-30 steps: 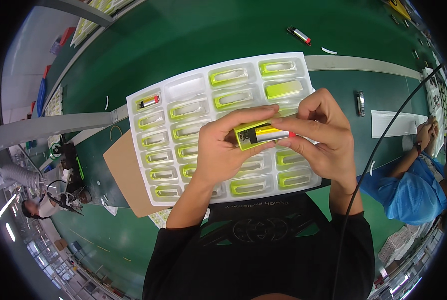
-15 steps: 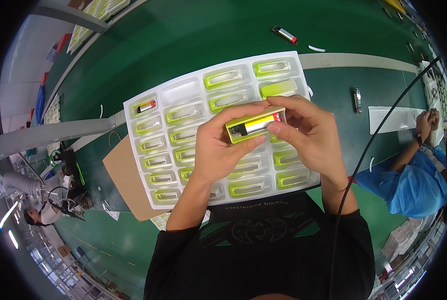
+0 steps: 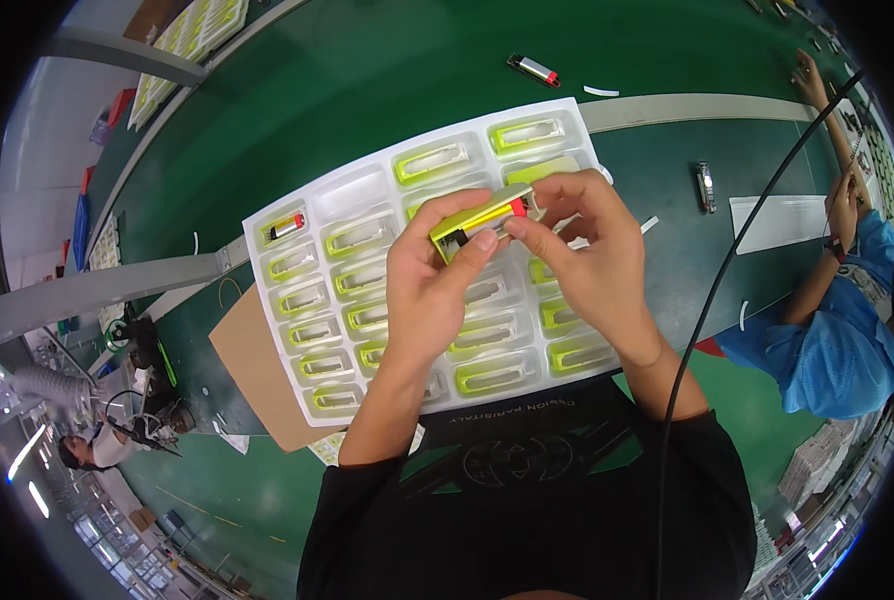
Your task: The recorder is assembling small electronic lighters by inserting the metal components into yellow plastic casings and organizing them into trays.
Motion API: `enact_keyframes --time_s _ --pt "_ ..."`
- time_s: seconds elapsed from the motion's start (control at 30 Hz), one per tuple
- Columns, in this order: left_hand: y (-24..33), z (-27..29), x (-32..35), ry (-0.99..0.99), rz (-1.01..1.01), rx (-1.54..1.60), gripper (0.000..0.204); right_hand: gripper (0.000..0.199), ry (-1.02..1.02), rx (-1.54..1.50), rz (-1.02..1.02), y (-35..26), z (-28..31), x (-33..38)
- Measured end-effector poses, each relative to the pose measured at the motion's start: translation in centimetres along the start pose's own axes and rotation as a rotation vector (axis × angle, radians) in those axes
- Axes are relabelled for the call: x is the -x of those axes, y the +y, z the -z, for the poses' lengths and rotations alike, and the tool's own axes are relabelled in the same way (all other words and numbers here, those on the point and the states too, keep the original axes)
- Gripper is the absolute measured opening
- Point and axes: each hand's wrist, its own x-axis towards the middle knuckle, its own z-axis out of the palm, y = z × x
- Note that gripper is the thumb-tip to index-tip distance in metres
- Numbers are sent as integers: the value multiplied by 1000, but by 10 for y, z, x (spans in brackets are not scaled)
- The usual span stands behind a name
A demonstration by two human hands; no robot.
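Above the white tray [image 3: 347,185], both my hands hold one yellow-green plastic case [image 3: 437,232] with an open side. Inside lies a silver-and-yellow battery cell [image 3: 502,222] with a red end. My left hand [image 3: 429,265] is closed around the case's left end, its thumb on the lower edge. At the red end, my right hand [image 3: 592,240] grips the case with bent fingers, its thumb against the near edge. My fingers hide part of the cell. Several similar cases sit in the tray's pockets; the far-left one [image 3: 285,228] contains a red-ended cell.
Beyond the tray, a red-ended battery piece [image 3: 534,70] and a white strip [image 3: 601,92] lie on the green belt. Another silver piece [image 3: 705,187] and a white sheet [image 3: 779,228] are at right, near a co-worker in blue [image 3: 832,350]. A black cable [image 3: 732,280] crosses the view.
The held case has moved slightly left and away from me, still in both hands. The battery piece and strip on the belt have shifted left. The co-worker's one arm now reaches toward the belt.
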Motion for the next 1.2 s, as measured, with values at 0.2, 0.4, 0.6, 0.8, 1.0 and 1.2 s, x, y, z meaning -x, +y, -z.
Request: enact_keyframes --time_s 0.2,0.4,0.6,0.8,1.0,1.2 --pt "-8 2 1 4 -6 -29 31 32 -233 -340 -332 5 7 -14" --pt "3 10 -2 -73 103 -273 32 23 -331 -276 -375 3 8 -17" --pt "9 17 7 -187 145 -566 16 17 -503 -102 -314 2 18 -16" --pt "3 13 9 -76 69 -732 17 18 -427 138 78 -2 16 -14" --pt "10 26 18 -218 -75 -737 20 21 -535 353 330 0 20 -5" --pt "-8 20 21 35 -189 -855 21 25 -456 521 372 12 6 1"
